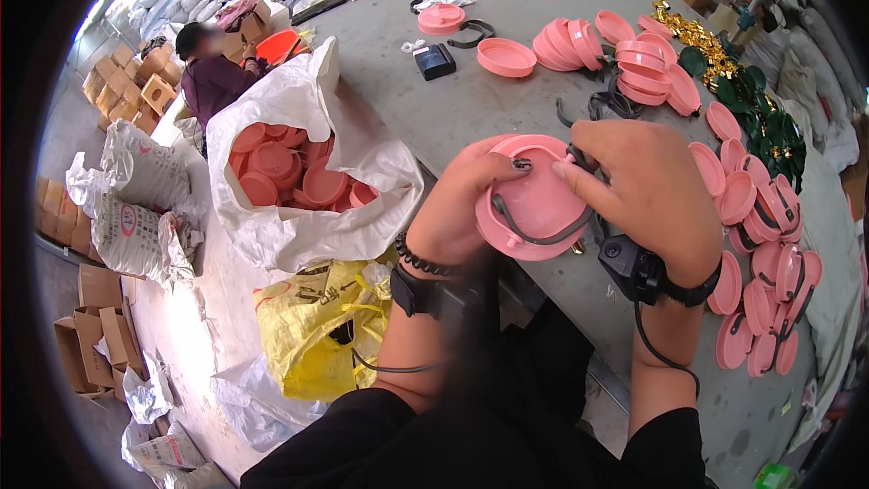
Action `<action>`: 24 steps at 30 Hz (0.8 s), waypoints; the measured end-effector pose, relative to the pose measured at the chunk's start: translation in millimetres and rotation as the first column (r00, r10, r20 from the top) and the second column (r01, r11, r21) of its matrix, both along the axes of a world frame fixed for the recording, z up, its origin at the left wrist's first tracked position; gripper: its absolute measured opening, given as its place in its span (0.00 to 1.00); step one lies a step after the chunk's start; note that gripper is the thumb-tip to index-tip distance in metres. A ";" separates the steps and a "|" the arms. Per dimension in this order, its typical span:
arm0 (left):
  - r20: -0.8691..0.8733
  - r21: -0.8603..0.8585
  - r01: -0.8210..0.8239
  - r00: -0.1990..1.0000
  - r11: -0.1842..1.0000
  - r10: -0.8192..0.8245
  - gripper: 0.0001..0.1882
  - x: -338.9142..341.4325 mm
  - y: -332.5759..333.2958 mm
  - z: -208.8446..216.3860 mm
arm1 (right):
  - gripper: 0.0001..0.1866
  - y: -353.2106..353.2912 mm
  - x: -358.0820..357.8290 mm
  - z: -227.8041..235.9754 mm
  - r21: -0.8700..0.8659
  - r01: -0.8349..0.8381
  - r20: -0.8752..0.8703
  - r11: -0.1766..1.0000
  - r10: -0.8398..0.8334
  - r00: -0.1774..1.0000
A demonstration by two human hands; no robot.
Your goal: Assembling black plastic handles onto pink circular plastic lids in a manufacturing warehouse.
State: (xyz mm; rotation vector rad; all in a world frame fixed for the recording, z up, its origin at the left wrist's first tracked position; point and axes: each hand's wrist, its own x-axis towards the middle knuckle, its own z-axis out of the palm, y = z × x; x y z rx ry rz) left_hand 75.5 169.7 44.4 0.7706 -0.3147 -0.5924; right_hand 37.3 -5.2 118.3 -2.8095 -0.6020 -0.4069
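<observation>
Over the near edge of the grey table I hold up a round pink plastic lid (540,188) with a raised rim. My left hand (454,202) grips its left side, thumb pressed on the inner face. A dark grey strap (541,239) curves across the lower part of the lid. At the upper right rim my right hand (644,183) is closed, thumb and fingers pinching the strap's end against the lid. The exact joint there is hidden by the fingers. Finished-looking pink lids with dark straps (765,308) lie in a pile right of my right hand.
Plain pink lids (507,58) and loose dark straps (615,101) lie on the table (389,81) beyond my hands. Gold and green ribbons (751,91) lie far right. A white sack (262,244) full of pink pieces stands left, above a yellow bag (312,335). A person (213,77) sits behind it.
</observation>
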 end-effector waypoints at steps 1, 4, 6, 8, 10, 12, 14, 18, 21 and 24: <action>-0.014 -0.063 0.077 0.997 0.995 -0.078 0.18 2.4 1.2 -1.4 | 0.13 -0.3 0.3 -0.5 -0.005 -0.019 -0.010 1.000 0.019 1.000; -0.017 -0.168 0.179 0.983 0.969 -0.184 0.19 7.2 6.0 -6.3 | 0.13 1.4 1.8 -3.6 0.009 -0.041 -0.020 0.999 0.041 0.999; -0.008 -0.214 0.215 0.975 0.953 -0.222 0.19 8.5 6.4 -6.5 | 0.13 2.5 3.0 -2.2 0.043 -0.024 -0.042 0.999 0.026 0.999; 0.054 -0.050 0.071 0.996 0.996 -0.069 0.19 6.4 7.8 -0.5 | 0.12 1.8 5.1 -1.7 0.078 -0.012 -0.065 0.997 0.017 0.998; 0.101 0.034 0.013 0.995 0.999 -0.017 0.19 6.2 9.5 3.7 | 0.10 0.0 7.4 -2.0 0.246 0.003 -0.219 0.969 0.053 0.974; 0.150 0.112 -0.046 0.988 0.993 0.029 0.20 6.0 10.5 5.7 | 0.09 0.2 7.8 -6.0 0.303 0.016 -0.199 0.953 0.047 0.979; 0.127 0.135 -0.085 0.990 0.987 0.068 0.20 6.2 12.8 6.2 | 0.09 2.0 8.2 -6.1 0.361 0.026 -0.180 0.932 0.042 0.983; 0.122 0.120 -0.103 0.989 0.987 0.088 0.19 6.2 14.3 4.0 | 0.07 5.7 11.3 -8.7 0.348 -0.013 -0.110 0.938 0.055 0.992; 0.115 0.088 -0.123 0.987 0.988 0.113 0.19 4.6 11.9 3.6 | 0.07 6.6 12.7 -9.1 0.371 -0.098 0.001 0.923 0.105 0.994; 0.079 0.000 -0.106 0.991 0.994 0.106 0.19 2.3 7.6 4.1 | 0.09 6.1 13.2 -6.7 0.380 -0.120 -0.002 0.917 0.131 0.991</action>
